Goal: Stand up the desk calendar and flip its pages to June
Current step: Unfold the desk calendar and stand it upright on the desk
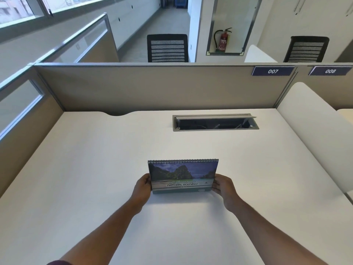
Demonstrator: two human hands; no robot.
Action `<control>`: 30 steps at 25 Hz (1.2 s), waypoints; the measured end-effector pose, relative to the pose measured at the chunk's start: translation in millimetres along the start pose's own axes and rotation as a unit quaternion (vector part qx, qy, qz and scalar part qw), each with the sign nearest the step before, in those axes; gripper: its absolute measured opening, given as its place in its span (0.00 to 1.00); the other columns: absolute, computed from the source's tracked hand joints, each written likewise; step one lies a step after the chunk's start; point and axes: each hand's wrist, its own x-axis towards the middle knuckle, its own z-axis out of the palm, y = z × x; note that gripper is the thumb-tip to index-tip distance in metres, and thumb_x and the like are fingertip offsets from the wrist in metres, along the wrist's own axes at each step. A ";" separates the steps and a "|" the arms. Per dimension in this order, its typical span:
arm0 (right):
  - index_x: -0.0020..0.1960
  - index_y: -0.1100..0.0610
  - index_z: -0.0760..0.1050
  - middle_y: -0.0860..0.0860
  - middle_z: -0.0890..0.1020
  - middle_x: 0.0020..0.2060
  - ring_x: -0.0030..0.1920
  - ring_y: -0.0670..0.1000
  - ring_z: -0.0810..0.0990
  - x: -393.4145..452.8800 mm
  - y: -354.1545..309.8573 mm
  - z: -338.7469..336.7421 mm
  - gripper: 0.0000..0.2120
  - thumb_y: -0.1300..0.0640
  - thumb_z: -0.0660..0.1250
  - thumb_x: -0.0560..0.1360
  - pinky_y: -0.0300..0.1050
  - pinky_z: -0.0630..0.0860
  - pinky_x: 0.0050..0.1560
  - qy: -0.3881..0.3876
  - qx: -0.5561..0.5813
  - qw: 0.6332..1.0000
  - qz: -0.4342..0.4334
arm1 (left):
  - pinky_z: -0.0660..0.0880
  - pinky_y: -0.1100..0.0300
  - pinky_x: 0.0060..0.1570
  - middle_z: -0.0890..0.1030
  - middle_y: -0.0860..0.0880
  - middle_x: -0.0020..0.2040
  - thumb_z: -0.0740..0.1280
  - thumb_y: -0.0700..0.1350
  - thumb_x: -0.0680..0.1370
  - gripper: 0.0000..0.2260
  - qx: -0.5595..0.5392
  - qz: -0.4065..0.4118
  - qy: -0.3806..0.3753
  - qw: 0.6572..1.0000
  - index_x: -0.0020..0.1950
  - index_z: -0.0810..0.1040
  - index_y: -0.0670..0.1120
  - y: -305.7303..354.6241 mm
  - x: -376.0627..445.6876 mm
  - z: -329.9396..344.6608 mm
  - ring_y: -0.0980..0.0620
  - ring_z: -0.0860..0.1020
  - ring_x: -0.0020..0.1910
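Observation:
The desk calendar (pixel 182 174) stands upright near the middle of the white desk (pixel 95 169), its spiral binding on top. Its cover faces me: a photo of green cliffs over water and the words "Amazing Natural Scenery". My left hand (pixel 142 188) grips the lower left edge of the calendar. My right hand (pixel 222 185) grips the lower right edge. Both thumbs lie on the front of the cover. The back side and the stand are hidden.
An open cable tray (pixel 214 123) is set into the desk behind the calendar. Beige partition walls (pixel 152 87) close the back and left; a white curved divider (pixel 309 119) bounds the right. Two black chairs and a fire extinguisher stand beyond the partition.

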 end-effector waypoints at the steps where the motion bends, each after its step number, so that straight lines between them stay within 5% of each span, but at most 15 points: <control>1: 0.49 0.61 0.86 0.53 0.88 0.41 0.39 0.50 0.85 1.6 -0.4 0.7 0.16 0.63 0.58 0.77 0.47 0.80 0.54 0.001 0.001 1.000 0.004 | 0.77 0.44 0.62 0.87 0.48 0.50 0.53 0.34 0.78 0.19 0.004 0.002 -0.004 1.000 0.53 0.82 0.49 -0.8 0.1 -1.0 0.45 0.83 0.54; 14: 0.42 0.56 0.81 0.53 0.84 0.37 0.37 0.52 0.80 9.3 -6.4 24.1 0.14 0.62 0.57 0.78 0.43 0.77 0.44 0.016 0.015 0.999 0.032 | 0.77 0.43 0.62 0.86 0.51 0.52 0.54 0.36 0.74 0.21 0.023 -0.008 0.012 1.000 0.54 0.82 0.54 -3.2 19.5 -14.9 0.45 0.82 0.56; 22: 0.46 0.56 0.82 0.50 0.86 0.34 0.36 0.48 0.83 12.0 -2.3 22.5 0.15 0.61 0.57 0.79 0.39 0.79 0.41 0.005 0.036 0.999 0.031 | 0.74 0.50 0.65 0.86 0.48 0.53 0.49 0.26 0.72 0.30 0.004 -0.059 -0.006 0.998 0.56 0.81 0.51 -10.4 11.1 -13.9 0.48 0.81 0.58; 30: 0.47 0.57 0.81 0.52 0.84 0.37 0.31 0.45 0.81 14.3 1.6 33.5 0.15 0.63 0.56 0.79 0.36 0.75 0.35 0.011 0.014 1.000 0.018 | 0.72 0.66 0.43 0.83 0.56 0.48 0.50 0.25 0.73 0.27 0.047 -0.035 0.016 0.998 0.55 0.79 0.51 0.6 -6.8 -10.1 0.57 0.79 0.48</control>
